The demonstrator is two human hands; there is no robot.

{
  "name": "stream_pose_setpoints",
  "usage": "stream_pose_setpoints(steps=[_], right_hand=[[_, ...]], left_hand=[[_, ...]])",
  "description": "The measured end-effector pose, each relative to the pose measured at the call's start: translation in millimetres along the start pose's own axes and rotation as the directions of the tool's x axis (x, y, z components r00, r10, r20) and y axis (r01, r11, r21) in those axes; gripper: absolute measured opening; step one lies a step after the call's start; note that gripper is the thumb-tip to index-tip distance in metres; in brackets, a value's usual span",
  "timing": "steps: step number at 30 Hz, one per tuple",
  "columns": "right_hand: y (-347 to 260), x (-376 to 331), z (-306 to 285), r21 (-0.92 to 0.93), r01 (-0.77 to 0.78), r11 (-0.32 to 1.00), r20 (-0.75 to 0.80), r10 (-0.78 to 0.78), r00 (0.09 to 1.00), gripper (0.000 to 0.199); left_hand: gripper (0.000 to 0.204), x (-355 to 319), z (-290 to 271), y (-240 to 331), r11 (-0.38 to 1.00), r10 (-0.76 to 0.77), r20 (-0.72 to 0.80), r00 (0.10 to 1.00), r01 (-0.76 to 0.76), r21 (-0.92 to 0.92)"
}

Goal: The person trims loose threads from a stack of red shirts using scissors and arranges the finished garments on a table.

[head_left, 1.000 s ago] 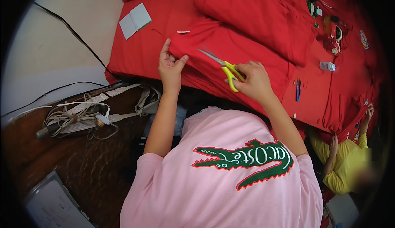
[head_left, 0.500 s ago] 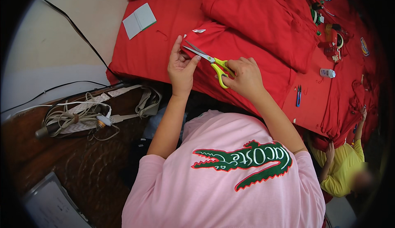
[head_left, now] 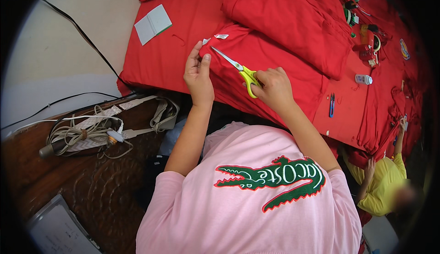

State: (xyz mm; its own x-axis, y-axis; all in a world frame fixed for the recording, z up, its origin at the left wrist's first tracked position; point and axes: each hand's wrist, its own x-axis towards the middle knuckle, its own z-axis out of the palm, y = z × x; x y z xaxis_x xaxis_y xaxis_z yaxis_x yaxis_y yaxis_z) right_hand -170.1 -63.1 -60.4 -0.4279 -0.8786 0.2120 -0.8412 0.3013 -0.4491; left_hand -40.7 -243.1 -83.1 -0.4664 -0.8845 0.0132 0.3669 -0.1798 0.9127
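Note:
My right hand [head_left: 274, 87] grips yellow-green-handled scissors [head_left: 248, 75], fingers and thumb in the loops. The scissors' blades are together, tip pointing up-left over a red garment [head_left: 256, 54]. My left hand [head_left: 199, 82] is at the garment's left corner, its index finger stretched up and its thumb raised, with red cloth between them. Its other fingers are partly hidden. Just beyond its fingertips are small white labels [head_left: 222, 37] at the garment's edge. The scissors' tip lies a short way right of my left thumb, apart from it.
Folded red garments [head_left: 288, 20] lie beyond on the red-covered table [head_left: 160, 61]. A small open notebook [head_left: 153, 24] rests far left. Blue thread snips [head_left: 332, 105] and a white bottle [head_left: 364, 79] lie right. Coiled cables [head_left: 85, 130] sit lower left. A person in yellow [head_left: 382, 187] handles red cloth.
The scissors' blades have closed, and their tip has moved slightly right, away from my left fingers. My left thumb has come upright, closer to the index finger.

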Motion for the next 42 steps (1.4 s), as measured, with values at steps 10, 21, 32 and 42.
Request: stream_pose_setpoints(steps=[10,21,32,42], right_hand=[[-9.0,2.0,-5.7,0.008,0.026,1.000,-0.089,-0.025,0.996,0.028],[-2.4,-8.7,-2.8,0.093,-0.026,0.995,-0.054,0.032,0.998,0.033],[157.8,-153.1,-87.4,0.054,-0.818,0.573,-0.320,0.786,0.529,0.030],[211.3,-271.4,-100.0,-0.259,-0.902,0.345,-0.420,0.801,0.427,0.040]], left_hand=[[0.029,-7.2,12.4,9.2,0.993,-0.057,-0.038,0.998,0.053,-0.101],[0.030,-10.1,12.5,1.7,0.987,-0.113,-0.016,0.993,0.111,-0.117],[0.040,24.8,-74.0,-26.2,0.991,-0.117,-0.100,0.988,0.124,0.060],[0.028,52.6,-95.6,-41.4,0.805,-0.240,-0.055,0.969,0.230,0.548]])
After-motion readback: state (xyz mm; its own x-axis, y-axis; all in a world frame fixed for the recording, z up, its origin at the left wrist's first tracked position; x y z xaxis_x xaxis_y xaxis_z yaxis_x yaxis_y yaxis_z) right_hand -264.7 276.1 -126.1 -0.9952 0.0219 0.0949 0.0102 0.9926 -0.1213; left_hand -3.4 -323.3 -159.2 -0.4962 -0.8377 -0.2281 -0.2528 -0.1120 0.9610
